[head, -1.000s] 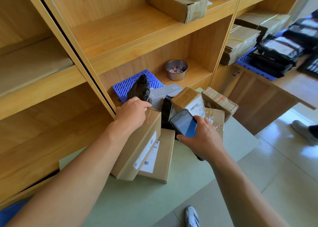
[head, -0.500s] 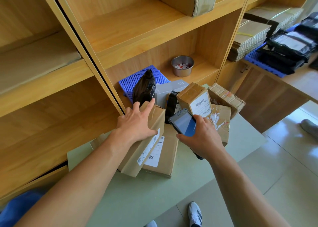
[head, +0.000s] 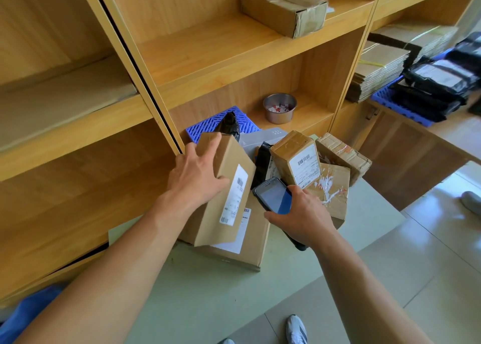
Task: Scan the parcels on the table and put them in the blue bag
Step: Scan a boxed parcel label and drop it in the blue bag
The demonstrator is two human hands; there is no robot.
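Two hands occupied: left hand (head: 195,179) gripping tilted long box (head: 212,224), right hand (head: 302,218) holding scanner (head: 273,197) at 3 o'clock; turn label (head: 235,187) toward scanner, hold steady.

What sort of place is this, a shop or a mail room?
Likely a parcel sorting room: the left hand grips a barcode-labelled box, the right hand holds a scanner, and flat cartons and black mailer bags are stacked to the right.

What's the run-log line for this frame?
step: scan | left hand: grips long box, tilted | right hand: holds scanner beside label | status: box not bagged yet
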